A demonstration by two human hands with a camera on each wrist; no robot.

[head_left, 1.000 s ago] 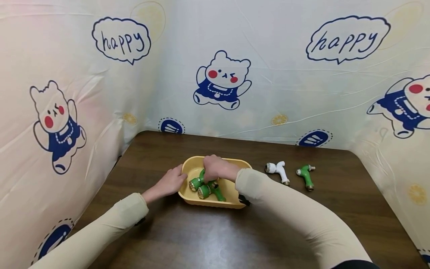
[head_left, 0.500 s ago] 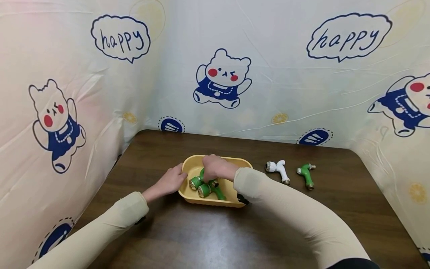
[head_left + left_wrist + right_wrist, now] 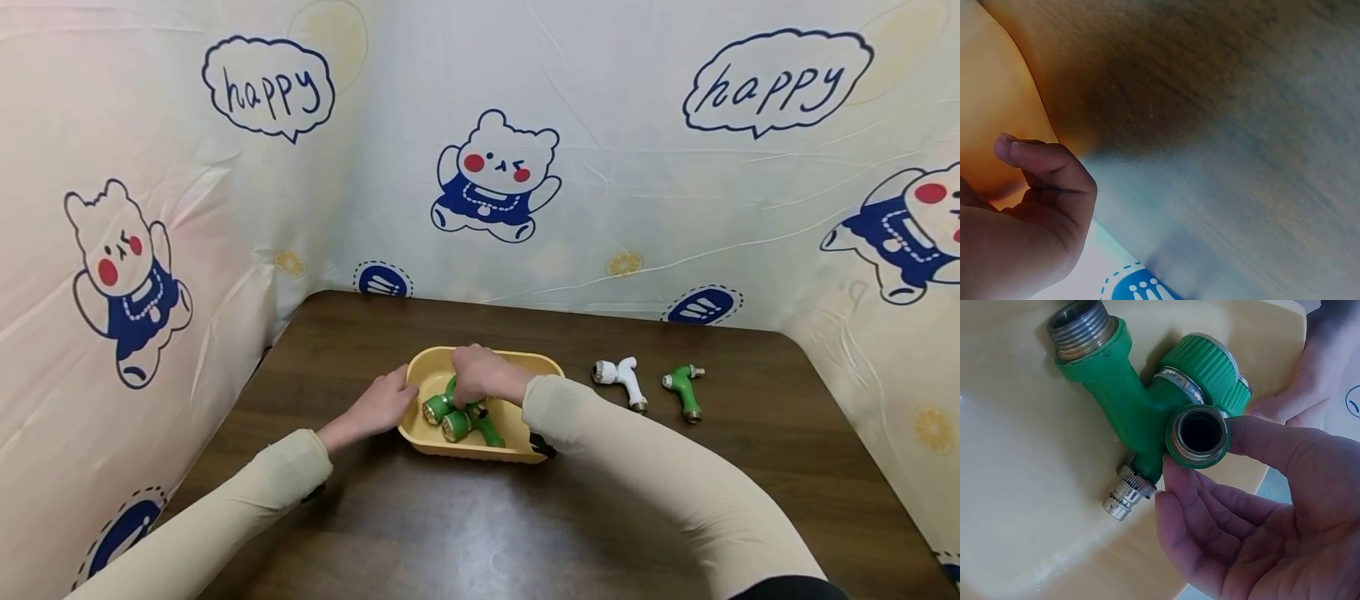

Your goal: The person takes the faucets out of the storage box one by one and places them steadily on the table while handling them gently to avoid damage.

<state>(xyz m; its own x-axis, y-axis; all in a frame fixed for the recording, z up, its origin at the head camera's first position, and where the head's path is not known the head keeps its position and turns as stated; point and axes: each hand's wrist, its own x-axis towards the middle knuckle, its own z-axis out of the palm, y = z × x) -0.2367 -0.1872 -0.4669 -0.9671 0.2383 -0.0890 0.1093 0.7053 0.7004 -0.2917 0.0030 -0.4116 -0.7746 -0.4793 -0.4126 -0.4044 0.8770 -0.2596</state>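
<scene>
A yellow plastic basin (image 3: 472, 454) stands on the table, holding two green faucets. My left hand (image 3: 381, 404) grips its left end, thumb at the rim; the left wrist view shows the fingers (image 3: 1054, 159) curled against the yellow wall. Inside the basin, my right hand (image 3: 482, 375) pinches one green faucet (image 3: 1199, 464) between thumb and fingertips, its threaded open end facing the right wrist camera. Right against it lies the other green faucet (image 3: 1116, 403), with a metal nozzle (image 3: 1124, 497) and a threaded inlet. From the head, my right hand hides part of the held faucet.
To the right of the basin, a white faucet (image 3: 630, 387) and another green faucet (image 3: 684, 395) lie on the brown wooden table (image 3: 450, 533). A printed cloth (image 3: 615, 192) hangs around the back and sides of the table.
Both hands keep their places at the basin, and the faucets have not visibly moved. The head view has shifted very slightly.
</scene>
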